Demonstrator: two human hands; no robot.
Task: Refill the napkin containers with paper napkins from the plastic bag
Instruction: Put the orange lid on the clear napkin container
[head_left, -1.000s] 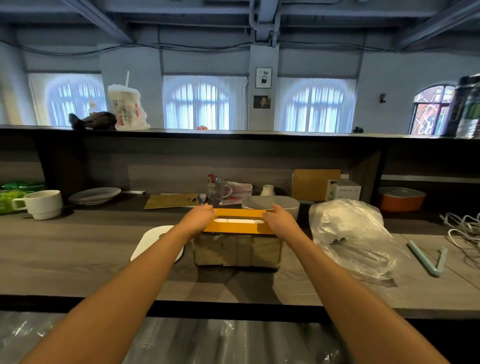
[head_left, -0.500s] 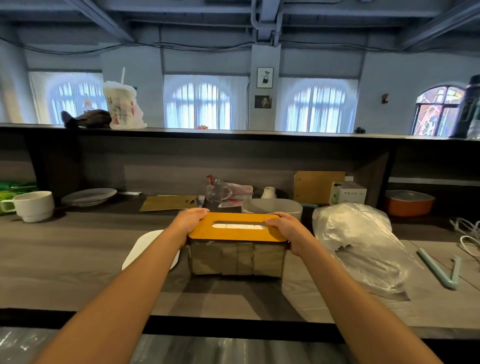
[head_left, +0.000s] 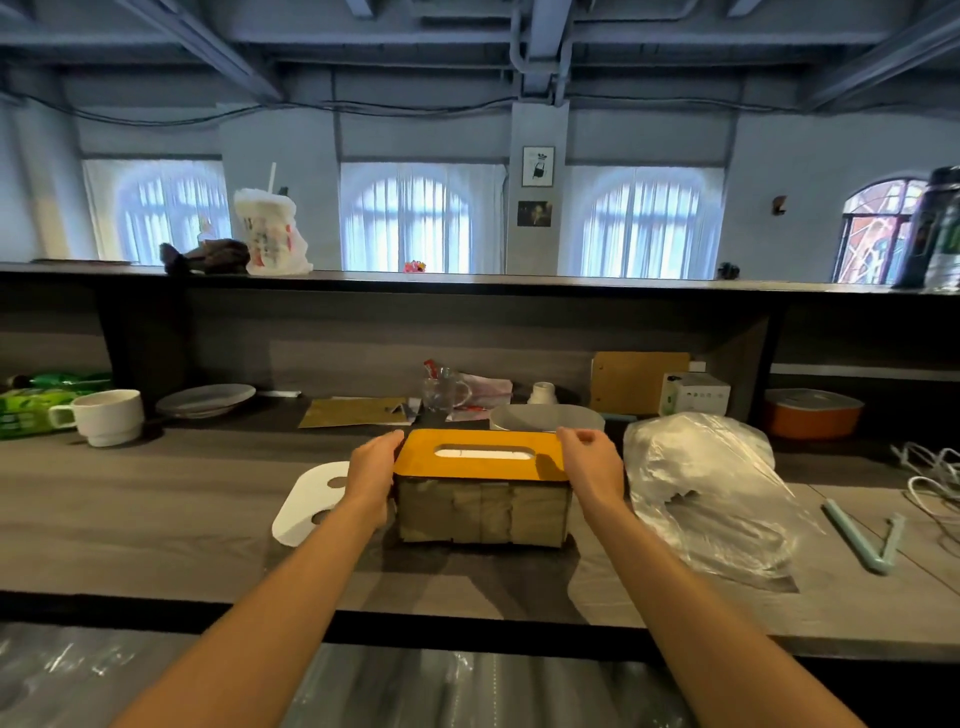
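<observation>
A clear napkin container (head_left: 480, 512) packed with brown paper napkins stands on the wooden counter in front of me. An orange lid (head_left: 467, 472) with an oval slot lies flat on top of it. My left hand (head_left: 371, 470) holds the lid's left end and covers the container's left side. My right hand (head_left: 592, 462) holds the lid's right end with curled fingers. The crumpled clear plastic bag (head_left: 711, 488) lies just to the right of my right hand. A flat white lid (head_left: 306, 506) with two holes lies left of the container, and a pale container (head_left: 545, 418) stands behind it.
A white mug (head_left: 109, 415), a plate (head_left: 205, 400) and green packets sit at the back left. A glass mug (head_left: 441, 389) and papers are behind the container. An orange pot (head_left: 810, 415), teal tongs (head_left: 862, 535) and white cables (head_left: 935, 478) are on the right. A raised shelf runs across above.
The orange lid has come down from a raised, tilted position and now sits flat on the container. Both hands have stayed at its two ends.
</observation>
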